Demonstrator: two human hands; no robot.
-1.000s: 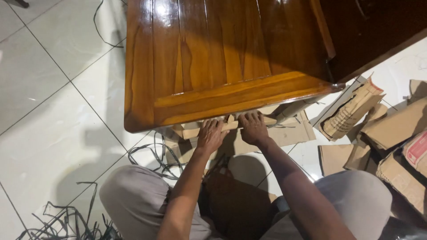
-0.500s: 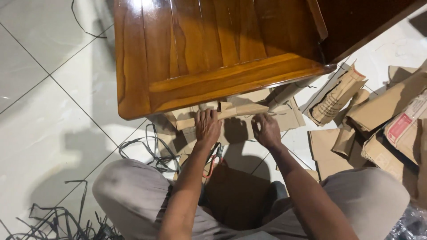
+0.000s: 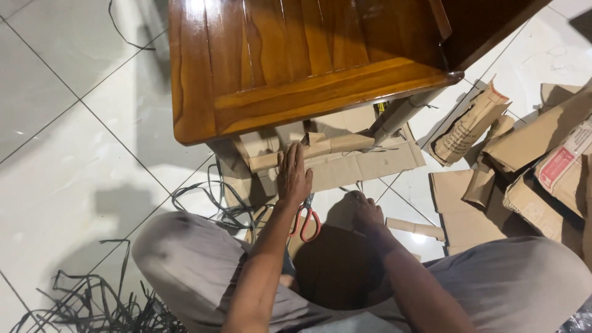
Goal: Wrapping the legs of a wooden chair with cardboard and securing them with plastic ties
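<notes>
My left hand (image 3: 294, 176) lies flat on a folded cardboard strip (image 3: 345, 143) and presses it down, just under the edge of a glossy brown wooden table top (image 3: 296, 61). The strip rests on a flat cardboard sheet (image 3: 376, 165) on the tiled floor. My right hand (image 3: 368, 213) is drawn back near my lap and holds nothing, its fingers pointing toward the red-handled scissors (image 3: 306, 223) lying between my two hands. A table leg wrapped in cardboard (image 3: 401, 114) slants out from under the top.
Torn cardboard boxes and scraps (image 3: 542, 142) are piled at the right. A small cardboard roll (image 3: 414, 228) lies by my right knee. Black plastic straps (image 3: 92, 302) tangle at the lower left and beside my left hand (image 3: 209, 203). My knees fill the bottom.
My right hand has let go of the cardboard strip and pulled back toward my lap. The left hand stays on the strip. The scissors have come into view.
</notes>
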